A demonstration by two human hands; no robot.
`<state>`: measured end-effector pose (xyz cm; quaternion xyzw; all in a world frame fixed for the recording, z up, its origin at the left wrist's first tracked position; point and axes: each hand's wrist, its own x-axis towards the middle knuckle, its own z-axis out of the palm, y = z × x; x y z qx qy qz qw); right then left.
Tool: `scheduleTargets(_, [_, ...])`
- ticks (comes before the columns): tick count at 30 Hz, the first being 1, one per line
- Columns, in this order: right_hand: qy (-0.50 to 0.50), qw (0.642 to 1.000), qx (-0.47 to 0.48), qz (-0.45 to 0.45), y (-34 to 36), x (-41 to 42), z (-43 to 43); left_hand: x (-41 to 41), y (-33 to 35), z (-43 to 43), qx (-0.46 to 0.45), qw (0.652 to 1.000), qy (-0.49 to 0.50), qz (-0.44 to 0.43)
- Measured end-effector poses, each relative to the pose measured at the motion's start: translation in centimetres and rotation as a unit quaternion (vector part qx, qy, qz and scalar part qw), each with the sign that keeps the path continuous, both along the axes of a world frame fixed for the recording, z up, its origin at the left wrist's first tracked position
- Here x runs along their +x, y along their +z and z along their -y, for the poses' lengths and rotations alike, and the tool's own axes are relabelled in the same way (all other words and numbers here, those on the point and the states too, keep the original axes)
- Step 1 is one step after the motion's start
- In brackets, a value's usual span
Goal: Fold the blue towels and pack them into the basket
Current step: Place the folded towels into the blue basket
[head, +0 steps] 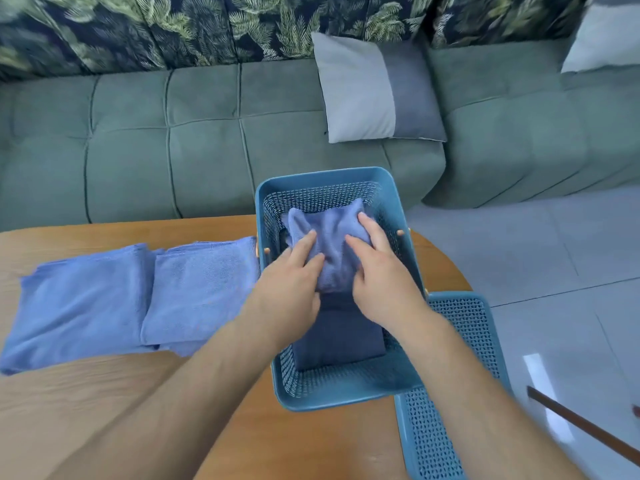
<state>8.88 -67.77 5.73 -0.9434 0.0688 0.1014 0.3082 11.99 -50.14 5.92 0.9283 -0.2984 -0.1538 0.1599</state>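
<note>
L hand [294, 271] + R hand [377, 268]: fingers spread, pressing flat on folded light-blue terry towel [329, 233] | towel in 12 o'clock end of teal perforated plastic basket [391, 188] | step: packing | next, prob.: lift hands, reach 9 o'clock for next folded blue towel [201, 289] on wooden table [104, 410].

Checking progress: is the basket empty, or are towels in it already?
Not empty. The basket holds a dark folded towel near the front and a lighter towel under the left hand and right hand.
</note>
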Motion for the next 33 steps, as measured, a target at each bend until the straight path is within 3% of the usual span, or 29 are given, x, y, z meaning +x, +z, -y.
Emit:
scheduleTargets(2, [0.009,1.0,0.005,-0.003,-2.2,0.9,0.2,0.8,-0.6,1.7,0.068,0.997,0.006,0.032])
scheduleTargets(7, [0.002,0.999,-0.024,0.04,-5.9,2.3,0.4,1.7,-1.7,4.9,0.164,0.985,0.046,-0.004])
scheduleTargets(11, [0.013,0.976,-0.21,-0.062,-8.0,2.4,-0.6,1.7,-3.4,4.8,0.279,0.959,0.055,-0.022])
scheduleTargets(14, [0.027,0.96,-0.277,-0.034,-8.0,2.6,-1.4,2.5,-4.7,5.2,0.286,0.958,0.022,-0.017])
scheduleTargets(19, [0.1,0.943,-0.258,-0.187,-9.1,4.5,-1.0,4.4,-6.2,5.8,0.281,0.955,0.039,-0.082])
scheduleTargets(22, [0.101,0.944,-0.231,-0.216,-8.4,5.0,-0.6,4.6,-5.8,6.1,0.286,0.954,0.028,-0.081])
scheduleTargets(24, [0.082,0.959,-0.205,-0.179,-7.4,4.5,-0.8,4.5,-5.0,6.1,0.261,0.964,0.03,-0.048])
scheduleTargets(28, [0.0,0.98,-0.196,0.047,-4.4,2.8,-1.6,3.7,-2.4,4.8,0.073,0.993,0.049,0.072])
scheduleTargets(33, [0.001,0.975,-0.17,0.14,0.2,1.1,-3.7,2.4,0.8,0.9,-0.027,0.987,0.064,0.145])
